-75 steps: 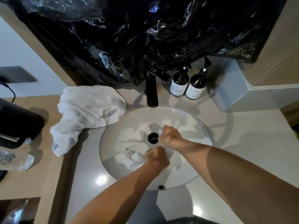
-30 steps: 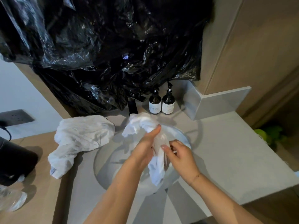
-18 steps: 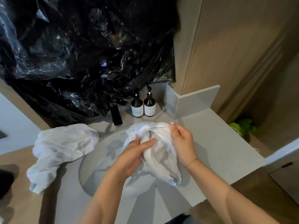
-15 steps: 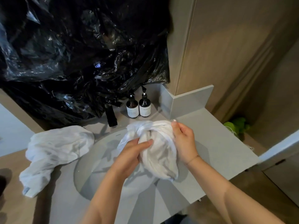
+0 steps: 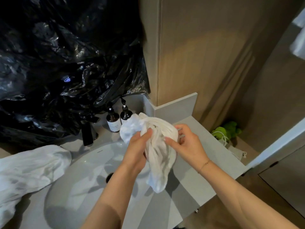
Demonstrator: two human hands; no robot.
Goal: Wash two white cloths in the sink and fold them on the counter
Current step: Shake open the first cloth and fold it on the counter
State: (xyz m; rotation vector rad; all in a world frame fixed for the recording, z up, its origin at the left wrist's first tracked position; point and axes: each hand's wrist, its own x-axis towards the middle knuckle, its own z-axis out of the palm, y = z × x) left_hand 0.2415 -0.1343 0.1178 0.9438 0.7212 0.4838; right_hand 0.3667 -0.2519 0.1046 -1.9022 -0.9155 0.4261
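Both hands are up over the right rim of the sink [image 5: 79, 187], working one white cloth [image 5: 158, 156]. I read this as the end of wringing, with the shift to the counter [image 5: 194, 182] coming next.

Key relation: the cloth hangs between the two hands, long axis roughly vertical, bunched top far, loose tail near and low. The tail dangles over the line where basin meets counter. Bare counter lies directly right of the cloth, so the right hand is the nearer one to lead the carry.

Left hand [image 5: 138, 146]: fingers curled round the cloth's left side, clamped on it at mid-height.
Right hand [image 5: 186, 146]: thumb pressed against the right side of the bundle, fingers bent behind it. It looks like a looser pinch than the left; how much fabric the fingers catch I can't tell.

Second white cloth [image 5: 29, 169] sits crumpled on the counter left of the sink, well apart from both hands, untouched. I can't tell whether it's been washed.

Other items: two dark pump bottles [image 5: 118, 121] at the far edge just behind the held cloth, black faucet [image 5: 87, 134] to their left, black plastic sheeting [image 5: 66, 63] covering the wall above.

Risk, my call: the wet tail drags or drips on the counter during the swing right.
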